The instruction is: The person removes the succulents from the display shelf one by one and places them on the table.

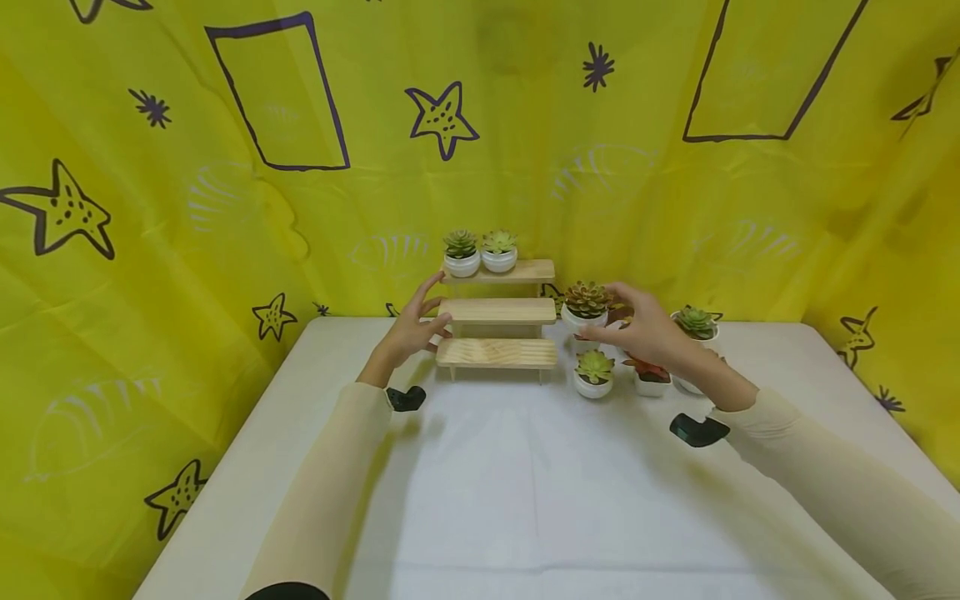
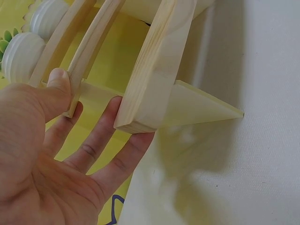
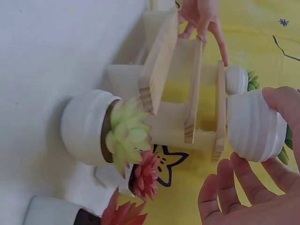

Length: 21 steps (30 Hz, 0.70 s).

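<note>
My right hand (image 1: 647, 327) grips a white ribbed pot (image 3: 255, 125) holding a dark green, red-tipped succulent (image 1: 587, 298), raised just right of a three-tier wooden stand (image 1: 497, 311). In the right wrist view, the thumb lies on one side of the pot and fingertips touch the other. At the stand's left end, my left hand (image 1: 408, 335) holds the tier ends, its thumb on one board and fingertips against others. Two small potted succulents, one darker green (image 1: 461, 253) and one pale green (image 1: 499, 251), sit side by side on the top tier's left part.
Right of the stand, a pale green succulent (image 1: 595, 373) and a red succulent (image 1: 649, 375) stand in white pots. Another green succulent (image 1: 696, 323) is farther back; more pots are partly hidden by my right arm. A yellow patterned curtain (image 1: 510, 192) hangs behind the white table (image 1: 480, 500).
</note>
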Available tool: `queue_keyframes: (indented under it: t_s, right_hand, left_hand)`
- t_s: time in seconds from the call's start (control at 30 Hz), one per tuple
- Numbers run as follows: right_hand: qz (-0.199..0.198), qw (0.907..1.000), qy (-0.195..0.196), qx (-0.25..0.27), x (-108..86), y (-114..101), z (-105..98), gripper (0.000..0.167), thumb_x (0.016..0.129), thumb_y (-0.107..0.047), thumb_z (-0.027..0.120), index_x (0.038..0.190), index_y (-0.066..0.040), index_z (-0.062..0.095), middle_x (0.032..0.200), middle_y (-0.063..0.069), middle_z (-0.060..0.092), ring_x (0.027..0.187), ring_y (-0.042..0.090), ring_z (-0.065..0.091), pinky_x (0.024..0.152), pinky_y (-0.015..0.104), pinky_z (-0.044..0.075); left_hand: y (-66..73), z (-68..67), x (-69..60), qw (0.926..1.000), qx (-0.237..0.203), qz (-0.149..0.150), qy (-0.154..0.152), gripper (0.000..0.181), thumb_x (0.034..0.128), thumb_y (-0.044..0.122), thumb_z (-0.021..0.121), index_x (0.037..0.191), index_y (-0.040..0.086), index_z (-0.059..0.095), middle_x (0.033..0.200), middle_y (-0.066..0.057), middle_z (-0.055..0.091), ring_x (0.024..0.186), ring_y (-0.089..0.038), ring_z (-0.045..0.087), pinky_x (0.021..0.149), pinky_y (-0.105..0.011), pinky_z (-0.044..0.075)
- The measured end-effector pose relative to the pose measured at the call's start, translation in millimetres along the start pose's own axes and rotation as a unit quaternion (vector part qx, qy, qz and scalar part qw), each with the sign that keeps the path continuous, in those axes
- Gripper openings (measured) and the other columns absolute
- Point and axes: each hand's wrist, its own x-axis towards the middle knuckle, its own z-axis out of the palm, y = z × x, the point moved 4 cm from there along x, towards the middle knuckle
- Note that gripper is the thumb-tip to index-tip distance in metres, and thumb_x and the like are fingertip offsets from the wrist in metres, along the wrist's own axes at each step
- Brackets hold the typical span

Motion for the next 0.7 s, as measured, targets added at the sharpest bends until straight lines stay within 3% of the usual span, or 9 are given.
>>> queue_keyframes:
  t_s: [0.13,0.27,0.43,0.7]
  right_hand:
    - [0.003,1.0,-0.009,0.003,-12.3,4,2,0.086,0.093,-0.038,0.079,0.157,-0.002,0.034,0.154,0.022,0.041,0.12,0.037,0.056,0.082,0.039,0.056]
    - [0.007,0.9999,-0.012,0.0,-22.6,9,6,0.089,0.091,-0.04,0.08,0.157,-0.003,0.034,0.152,0.021,0.044,0.115,0.034,0.058,0.084,0.038,0.055]
    - [-0.008,0.9997,0.001,-0.023,-34.3,13,9,0.087,0.089,-0.038,0.082,0.154,0.0,0.039,0.137,0.022,0.057,0.105,0.032,0.063,0.082,0.036,0.054]
    - [-0.027,0.9996,-0.003,0.005,-50.7,20,17,0.08,0.089,-0.029,0.083,0.153,-0.002,0.043,0.116,0.016,0.065,0.081,0.025,0.059,0.066,0.03,0.05]
  left_hand:
    - [-0.7,0.4,0.3,1.0,-0.002,-0.004,0.001,0.075,0.1066,0.015,0.057,0.159,0.053,0.02,0.166,-0.017,0.027,0.101,-0.038,0.07,0.074,-0.05,0.06]
    - [-0.9,0.6,-0.1,1.0,-0.002,-0.008,0.004,0.074,0.106,0.015,0.058,0.158,0.054,0.022,0.165,-0.015,0.029,0.101,-0.038,0.07,0.076,-0.053,0.06]
    - [0.4,0.7,-0.7,1.0,0.003,-0.006,0.003,0.075,0.1062,0.016,0.058,0.159,0.053,0.021,0.165,-0.015,0.029,0.102,-0.038,0.07,0.076,-0.052,0.06]
    - [-0.4,-0.5,-0.7,1.0,0.002,-0.002,-0.004,0.074,0.1064,0.016,0.058,0.161,0.05,0.019,0.166,-0.017,0.028,0.103,-0.039,0.069,0.075,-0.051,0.06]
